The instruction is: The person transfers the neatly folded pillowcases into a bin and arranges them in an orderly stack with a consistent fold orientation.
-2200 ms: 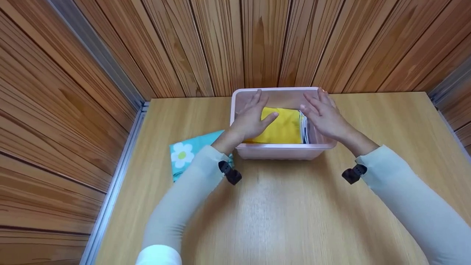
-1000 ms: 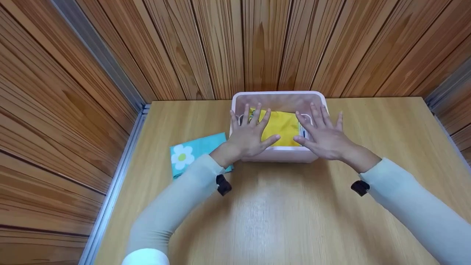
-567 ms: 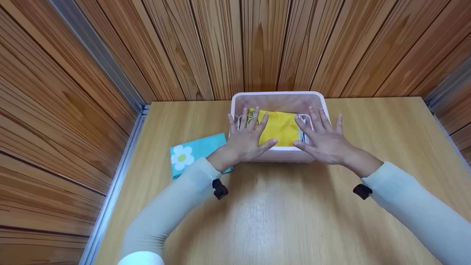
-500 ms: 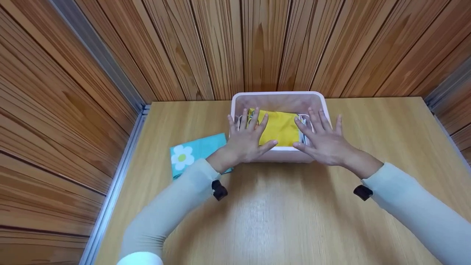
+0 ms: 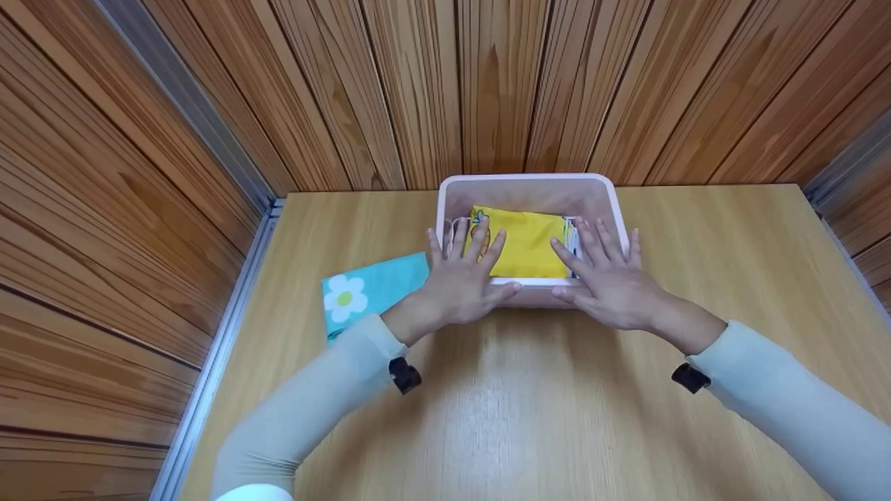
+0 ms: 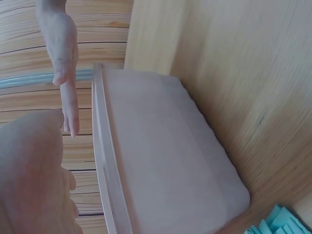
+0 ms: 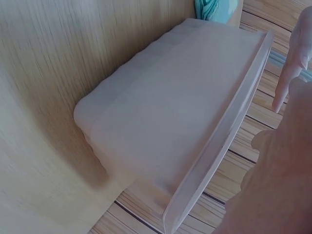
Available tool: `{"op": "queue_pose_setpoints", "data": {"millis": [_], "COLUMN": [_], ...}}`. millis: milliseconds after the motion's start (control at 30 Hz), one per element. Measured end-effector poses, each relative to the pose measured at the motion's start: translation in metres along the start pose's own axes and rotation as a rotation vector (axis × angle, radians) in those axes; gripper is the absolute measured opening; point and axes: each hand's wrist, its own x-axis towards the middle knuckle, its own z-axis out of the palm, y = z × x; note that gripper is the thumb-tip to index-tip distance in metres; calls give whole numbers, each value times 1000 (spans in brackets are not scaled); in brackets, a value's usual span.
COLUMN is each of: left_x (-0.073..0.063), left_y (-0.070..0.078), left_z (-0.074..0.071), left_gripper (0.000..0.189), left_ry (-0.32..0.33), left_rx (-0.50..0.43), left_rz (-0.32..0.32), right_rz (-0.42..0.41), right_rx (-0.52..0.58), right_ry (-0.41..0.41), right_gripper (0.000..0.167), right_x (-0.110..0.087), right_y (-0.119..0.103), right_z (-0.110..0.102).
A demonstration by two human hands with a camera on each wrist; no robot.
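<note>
A pale pink plastic bin [image 5: 527, 178] stands near the back of the table. Inside lies a folded yellow cloth [image 5: 532, 243] with a printed figure at its left end, partly behind my fingers. White-and-dark layered edges [image 5: 572, 240] show at its right. My left hand [image 5: 459, 282] hovers over the bin's front left corner, fingers spread, holding nothing. Over the front right corner, my right hand [image 5: 616, 285] is spread the same way and is also without anything in it. Both wrist views show the hands above the rim, apart from the bin wall [image 6: 161, 146].
Left of the bin, a folded turquoise cloth [image 5: 383, 278] with a white flower lies on the wooden table [image 5: 529, 417]. Wood-panelled walls [image 5: 494, 90] close off the back and left. A metal rail [image 5: 223, 334] follows the table's left edge.
Both hands have drawn back toward me from over the bin, their fingers now spread wide. More of the yellow cloth shows between them. The bin and turquoise cloth look unmoved over the last second.
</note>
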Motion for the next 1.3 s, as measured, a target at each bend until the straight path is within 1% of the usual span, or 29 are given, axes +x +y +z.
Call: {"op": "queue_pose_setpoints", "data": {"millis": [133, 333, 433, 633, 733, 1000, 1300], "left_x": [-6, -15, -19, -24, -28, -40, -58], "left_y": [1, 0, -1, -2, -3, -10, -19], "left_z": [3, 8, 10, 14, 16, 22, 27], "left_gripper": [85, 84, 83, 84, 85, 87, 87], "left_ry": [-4, -8, 2, -1, 2, 22, 45], "left_rx": [-1, -72, -95, -86, -87, -87, -132], "left_rz": [6, 34, 43, 51, 51, 58, 59], "right_rz": [5, -17, -28, -40, -50, -79, -108], "right_rx": [-10, -19, -21, -5, -14, -27, -21], "right_ry": [-15, -8, 0, -10, -12, -2, -12], "right_gripper": [76, 75, 75, 77, 78, 75, 78], "right_x": [-3, -7, -9, -13, -14, -19, -24], "right_y": [-3, -8, -11, -16, -18, -23, -32], "right_z": [2, 5, 6, 8, 11, 16, 23]}}
